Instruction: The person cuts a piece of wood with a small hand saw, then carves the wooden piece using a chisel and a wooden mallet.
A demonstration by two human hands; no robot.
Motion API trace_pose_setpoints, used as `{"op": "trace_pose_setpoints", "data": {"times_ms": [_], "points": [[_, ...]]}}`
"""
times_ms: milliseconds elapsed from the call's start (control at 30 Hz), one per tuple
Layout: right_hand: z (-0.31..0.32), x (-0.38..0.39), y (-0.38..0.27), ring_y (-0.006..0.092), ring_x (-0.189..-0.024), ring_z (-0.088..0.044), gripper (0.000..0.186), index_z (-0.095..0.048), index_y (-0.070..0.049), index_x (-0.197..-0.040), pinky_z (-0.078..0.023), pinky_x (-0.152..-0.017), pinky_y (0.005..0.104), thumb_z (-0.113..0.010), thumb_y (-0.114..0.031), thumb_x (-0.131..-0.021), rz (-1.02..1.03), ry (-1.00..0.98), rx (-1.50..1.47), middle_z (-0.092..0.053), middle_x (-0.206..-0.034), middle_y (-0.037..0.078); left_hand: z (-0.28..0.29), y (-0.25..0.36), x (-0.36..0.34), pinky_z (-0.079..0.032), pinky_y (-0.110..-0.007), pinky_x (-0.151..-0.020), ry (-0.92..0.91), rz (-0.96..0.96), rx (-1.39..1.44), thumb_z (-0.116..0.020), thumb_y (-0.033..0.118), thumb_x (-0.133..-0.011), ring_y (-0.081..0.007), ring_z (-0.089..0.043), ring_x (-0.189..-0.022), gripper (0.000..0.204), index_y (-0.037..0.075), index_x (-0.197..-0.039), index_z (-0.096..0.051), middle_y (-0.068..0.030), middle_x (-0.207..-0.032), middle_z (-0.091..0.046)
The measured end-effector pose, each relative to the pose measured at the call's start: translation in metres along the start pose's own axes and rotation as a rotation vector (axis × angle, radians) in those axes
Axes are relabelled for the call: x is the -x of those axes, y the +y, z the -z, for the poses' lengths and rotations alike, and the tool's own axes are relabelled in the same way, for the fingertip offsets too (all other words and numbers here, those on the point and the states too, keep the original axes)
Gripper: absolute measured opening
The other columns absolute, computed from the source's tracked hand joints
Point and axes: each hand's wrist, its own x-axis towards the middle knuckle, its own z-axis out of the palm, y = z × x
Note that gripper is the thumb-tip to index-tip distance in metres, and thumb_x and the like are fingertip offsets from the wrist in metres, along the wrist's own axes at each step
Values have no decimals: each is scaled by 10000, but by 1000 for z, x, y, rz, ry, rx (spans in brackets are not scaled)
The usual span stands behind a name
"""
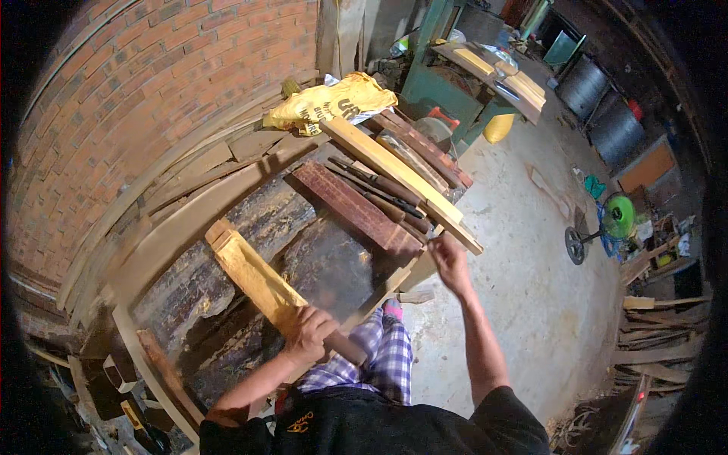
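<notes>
"Since you list by size, what do you find, taking twelve o'clock as straight ahead of the wearer?"

"From my remote post, I log a dark workbench (326, 265) at ten o'clock. At twelve, a red-brown beam (353, 205); beyond it, a pale yellow plank (402, 171). The yellow timber (254, 269) extends over the bench between ten and eleven, a lengthwise step along its face. Slim hand tools (394, 189) lie between beam and plank."

"Grips?"

"The left hand (309, 334), ten o'clock: closed around the timber's near part. The right hand (450, 264), one o'clock: fingers curled near the tools; whether holding anything, I cannot tell."

"Progress?"

"Some cutting appears done, judging by that step. What remains I cannot establish: the underside is hidden."
</notes>
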Motion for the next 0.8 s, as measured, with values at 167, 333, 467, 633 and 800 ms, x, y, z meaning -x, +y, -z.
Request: {"op": "trace_pose_setpoints", "data": {"times_ms": [167, 333, 467, 633, 800], "points": [[0, -123, 59, 407, -854, -566, 162, -582, -29, -966, -461, -742, 454, -586, -155, -863, 141, 78, 227, -578, -920, 208, 8, 8, -7, -401, -350, -731, 54, 62, 87, -736, 244, -735, -220, -514, -796, 177, 98, -771, -641, -28, -793, -543], [-15, -209, 100, 407, -1045, -512, 351, -547, -33, -1094, -429, -877, 462, -649, -237, -827, 234, 162, 550, -533, -1112, 195, 9, 7, -11, -418, -362, -725, 86, 65, 123, -784, 211, -677, -230, -537, -789, 193, 101, -739, -638, -23, -807, -564], [-28, -236, 117, 383, -1117, -465, 449, -539, -99, -1181, -398, -892, 523, -625, -372, -835, 114, 64, 671, -484, -1202, 164, 4, 0, -7, -426, -344, -701, 83, 36, 100, -797, 205, -653, -217, -541, -792, 205, 97, -744, -649, -21, -811, -582], [-37, -239, 118, 355, -1171, -416, 475, -550, -211, -1236, -374, -902, 551, -615, -444, -827, 125, -39, 733, -451, -1238, 130, -3, 4, -6, -453, -357, -674, 151, 112, 132, -862, 162, -495, -237, -542, -729, 307, 88, -677, -626, -45, -753, -551], [-34, -236, 118, 348, -1164, -419, 432, -571, -280, -1244, -362, -911, 543, -610, -429, -841, 168, -15, 670, -477, -1215, 112, -4, 5, -9, -427, -327, -672, 131, 86, 69, -808, 226, -648, -201, -548, -747, 231, 92, -716, -632, -17, -780, -578]]}}
